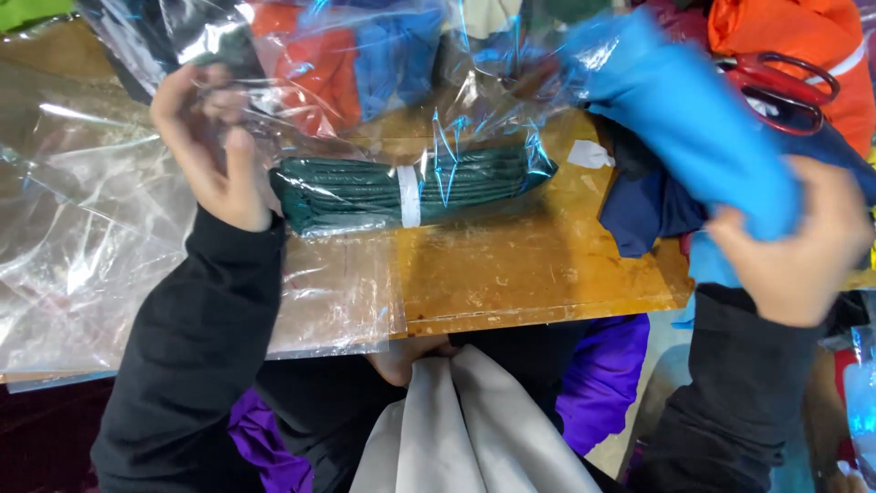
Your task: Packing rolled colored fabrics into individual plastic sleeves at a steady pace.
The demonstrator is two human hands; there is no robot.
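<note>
My left hand (208,146) pinches the edge of a clear plastic bag (365,110) and lifts it over the wooden table (529,265). Inside the bag lies a folded dark green cloth bundle (411,187) with a white band around its middle. My right hand (794,246) grips a rolled bright blue cloth (684,110), blurred from motion, its far end at the bag's opening. Both arms wear black sleeves.
Flat clear plastic sheets (82,237) cover the table's left side. Red-handled scissors (785,87) rest on orange fabric (803,36) at the upper right. A navy cloth (648,210) lies beside the blue one. Grey fabric (465,429) and purple fabric (602,374) sit in my lap.
</note>
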